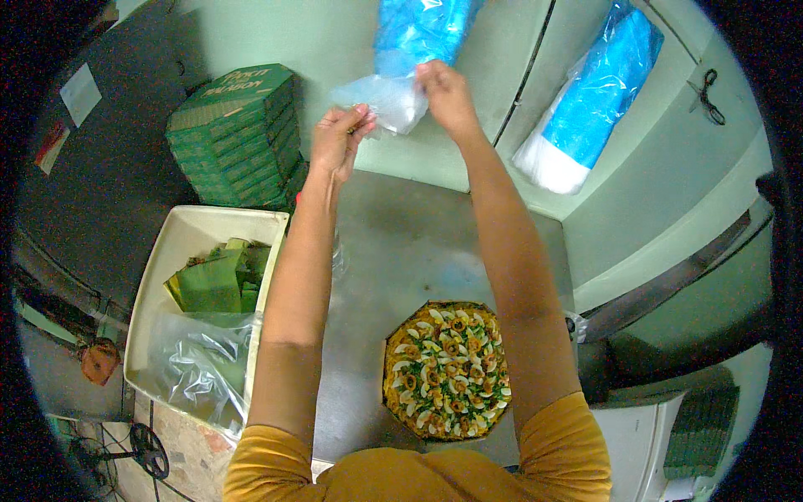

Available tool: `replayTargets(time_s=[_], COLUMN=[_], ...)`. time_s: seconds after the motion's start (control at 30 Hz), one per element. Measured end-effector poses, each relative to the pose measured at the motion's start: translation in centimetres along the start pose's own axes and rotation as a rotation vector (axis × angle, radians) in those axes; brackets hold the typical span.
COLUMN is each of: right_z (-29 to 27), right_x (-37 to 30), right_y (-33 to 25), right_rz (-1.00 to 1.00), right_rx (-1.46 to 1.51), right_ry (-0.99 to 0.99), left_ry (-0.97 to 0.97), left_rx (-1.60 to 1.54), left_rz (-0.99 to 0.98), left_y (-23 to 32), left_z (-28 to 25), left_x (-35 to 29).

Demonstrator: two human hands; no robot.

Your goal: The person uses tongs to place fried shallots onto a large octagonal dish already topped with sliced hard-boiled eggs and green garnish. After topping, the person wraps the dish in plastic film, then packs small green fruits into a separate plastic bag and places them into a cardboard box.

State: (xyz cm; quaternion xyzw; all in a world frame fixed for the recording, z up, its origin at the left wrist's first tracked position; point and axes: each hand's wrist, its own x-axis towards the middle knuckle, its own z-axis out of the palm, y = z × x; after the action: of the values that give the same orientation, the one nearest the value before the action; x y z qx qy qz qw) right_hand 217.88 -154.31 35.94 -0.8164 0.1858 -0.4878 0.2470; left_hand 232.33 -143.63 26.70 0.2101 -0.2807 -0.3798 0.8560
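My left hand (pixel 339 138) is closed, its thumb and fingertips pinching the lower left edge of a clear plastic bag (pixel 389 105). My right hand (pixel 447 94) pinches the same bag at its upper right side, just under a hanging bundle of blue-and-clear plastic (pixel 425 33) on the wall. Whether the bag is still joined to that bundle, I cannot tell. Both arms reach up over a metal table (pixel 393 226). Between my arms, near my body, lies an octagonal tray of yellow food (pixel 447 368) topped with egg slices, chopped greens and small orange pieces.
A cream tub (pixel 272 219) at the left holds cut green leaves (pixel 213 280) and clear plastic (pixel 205 360). Behind it rises a stack of green octagonal boxes (pixel 238 138). Another blue-and-white plastic bundle (pixel 594 105) hangs at the right. A black fan-like wheel (pixel 149 452) stands lower left.
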Motion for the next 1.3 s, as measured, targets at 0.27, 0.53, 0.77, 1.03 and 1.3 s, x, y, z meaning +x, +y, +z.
replayTargets(time_s=[0.27, 0.53, 0.77, 1.03, 1.3], right_z=[-10.0, -5.6, -1.7, 4.6, 5.5], right_x=[-0.5, -7.1, -13.4, -30.2, -59.6], right_y=[1.6, 1.2, -2.0, -15.4, -31.6], right_rz=[0.428, 0.347, 0.626, -0.166, -0.663], right_rx=[1.230, 0.870, 0.667, 0.332, 0.344], right_ry=[0.810, 0.184, -0.366, -1.359, -1.629], left_ry=[0.353, 0.335, 0.243, -0.253, -0.196], left_rx=[0.296, 0.282, 0.301, 0.157, 0.653], left_rz=[0.276, 0.380, 0.170, -0.749, -0.745], left_y=[4.6, 5.8, 4.6, 7.5, 12.0], left_z=[-4.1, -2.0, -2.7, -0.9, 1.4], left_x=[3.4, 2.1, -3.3, -16.6, -38.9])
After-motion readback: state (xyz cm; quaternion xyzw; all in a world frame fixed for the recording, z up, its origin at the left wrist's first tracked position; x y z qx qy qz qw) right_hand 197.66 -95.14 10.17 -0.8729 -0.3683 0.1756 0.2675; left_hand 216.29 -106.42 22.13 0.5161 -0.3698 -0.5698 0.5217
